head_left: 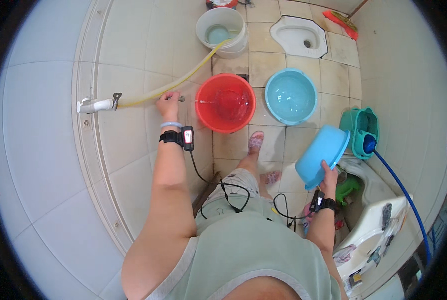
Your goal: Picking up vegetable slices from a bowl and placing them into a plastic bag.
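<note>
My left hand [168,104] is closed on a small metal tap [182,99] on the left wall; the fingers cover most of it. Just right of the tap, a red basin [226,125] sits on the floor with water in it, and a thin pale streak that looks like water reaches its left side. In my right hand [328,177] a blue plastic basin [319,155] is gripped by its rim and tilted on its side. A light blue basin [291,120] of water stands on the floor between the red one and the right wall.
A yellowish hose [183,77] runs from a white pipe [101,105] into a white bucket [236,47]. Behind lies a squat toilet [301,37]. On the right are a teal mop bucket [351,132] with a blue-handled mop [401,182] and a white washbasin [368,240].
</note>
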`<state>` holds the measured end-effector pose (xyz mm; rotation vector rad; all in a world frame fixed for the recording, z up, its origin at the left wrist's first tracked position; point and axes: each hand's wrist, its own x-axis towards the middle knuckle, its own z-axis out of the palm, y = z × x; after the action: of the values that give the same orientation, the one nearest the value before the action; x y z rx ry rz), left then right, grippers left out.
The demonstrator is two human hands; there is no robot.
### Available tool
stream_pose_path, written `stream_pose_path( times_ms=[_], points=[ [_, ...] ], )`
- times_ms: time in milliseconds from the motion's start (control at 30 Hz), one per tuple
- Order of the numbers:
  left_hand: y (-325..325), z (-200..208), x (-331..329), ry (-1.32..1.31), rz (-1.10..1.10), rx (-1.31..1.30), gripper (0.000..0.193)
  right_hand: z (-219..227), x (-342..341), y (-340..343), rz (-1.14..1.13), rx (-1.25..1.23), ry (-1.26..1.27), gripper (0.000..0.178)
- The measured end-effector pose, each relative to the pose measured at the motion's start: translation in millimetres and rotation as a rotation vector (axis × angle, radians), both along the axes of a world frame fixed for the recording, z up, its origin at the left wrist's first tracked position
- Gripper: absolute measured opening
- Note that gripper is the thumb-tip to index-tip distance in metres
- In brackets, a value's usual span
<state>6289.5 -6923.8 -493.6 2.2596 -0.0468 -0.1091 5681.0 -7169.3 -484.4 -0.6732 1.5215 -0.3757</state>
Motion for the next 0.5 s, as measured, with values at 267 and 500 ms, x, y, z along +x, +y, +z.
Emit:
stream_pose_path(
  times_ms=[267, 500],
  points=[
    [-8.2, 12.4, -6.3, 0.026, 0.022, -0.032, 0.023, 2.5, -10.1, 6.9, 0.019, 0.005, 0.034, 0.043],
    [-14.2, 22.3, -10.7, 0.051, 0.041, -0.033, 0.02, 8.0, -12.4, 12.1, 0.016, 0.012, 0.055, 0.044]
  ],
)
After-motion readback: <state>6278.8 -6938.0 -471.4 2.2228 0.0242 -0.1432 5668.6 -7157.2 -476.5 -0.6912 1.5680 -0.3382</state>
